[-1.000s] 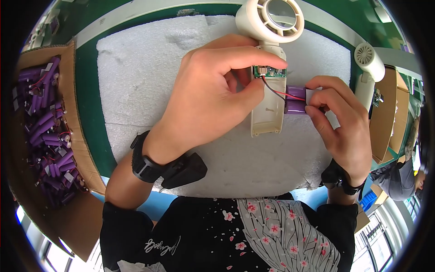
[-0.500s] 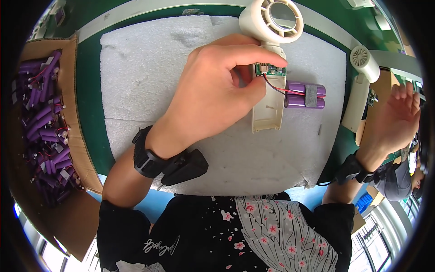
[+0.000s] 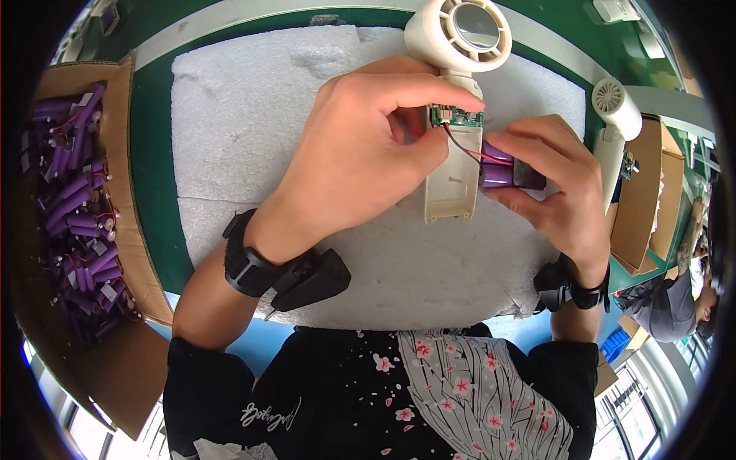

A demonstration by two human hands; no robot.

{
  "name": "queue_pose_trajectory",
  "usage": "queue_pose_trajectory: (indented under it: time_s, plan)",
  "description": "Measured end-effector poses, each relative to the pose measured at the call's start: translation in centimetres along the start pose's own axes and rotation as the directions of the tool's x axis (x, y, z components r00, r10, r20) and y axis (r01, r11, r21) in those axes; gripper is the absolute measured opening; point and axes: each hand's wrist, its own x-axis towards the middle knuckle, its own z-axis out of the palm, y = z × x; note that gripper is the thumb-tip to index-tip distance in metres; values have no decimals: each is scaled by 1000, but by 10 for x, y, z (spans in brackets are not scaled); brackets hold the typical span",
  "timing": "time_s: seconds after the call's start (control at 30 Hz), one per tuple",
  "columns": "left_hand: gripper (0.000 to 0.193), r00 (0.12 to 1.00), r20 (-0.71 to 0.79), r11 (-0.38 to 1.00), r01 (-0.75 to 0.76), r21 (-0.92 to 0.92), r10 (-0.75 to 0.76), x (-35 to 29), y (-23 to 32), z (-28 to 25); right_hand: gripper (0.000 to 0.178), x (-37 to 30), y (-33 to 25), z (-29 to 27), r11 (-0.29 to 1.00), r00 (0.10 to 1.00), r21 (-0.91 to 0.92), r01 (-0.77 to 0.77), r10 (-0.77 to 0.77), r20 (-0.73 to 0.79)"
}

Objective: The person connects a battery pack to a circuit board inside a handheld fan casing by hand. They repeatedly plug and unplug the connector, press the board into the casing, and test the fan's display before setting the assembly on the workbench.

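Observation:
A cream handheld fan (image 3: 415,34) lies on a white foam sheet (image 3: 238,100), its round head away from me and its open handle (image 3: 452,201) toward me. My left hand (image 3: 356,149) grips the top of the handle, thumb and forefinger at the green circuit board (image 3: 466,119). Red and black wires lead from a small connector there to a purple battery pack (image 3: 497,176). That pack lies just right of the handle, with the fingers and thumb of my right hand (image 3: 567,180) closed around it. A dark patch covers its right end, partly behind the fingers.
At left stands a cardboard box (image 3: 130,207) full of wired purple batteries (image 3: 73,203). Another cream fan (image 3: 617,111) lies at the right, next to an open cardboard box (image 3: 640,207). Part of another person (image 3: 665,307) shows at the far right.
My right hand has come in from the right edge and closed on the battery pack. My left hand and the fan have hardly moved.

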Motion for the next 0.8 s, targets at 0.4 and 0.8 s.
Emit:
queue_pose_trajectory:
  time_s: [0.4,0.8]
  plan:
    - [40,999,18,998,-28,54,27,2,0,-4,45,-11,8,-11,456,863,733,-505,290,414]
    - [40,982,7,953,-186,241,190,3,-5,-4,107,-8,-12,-20,29,779,791,-611,203,594]
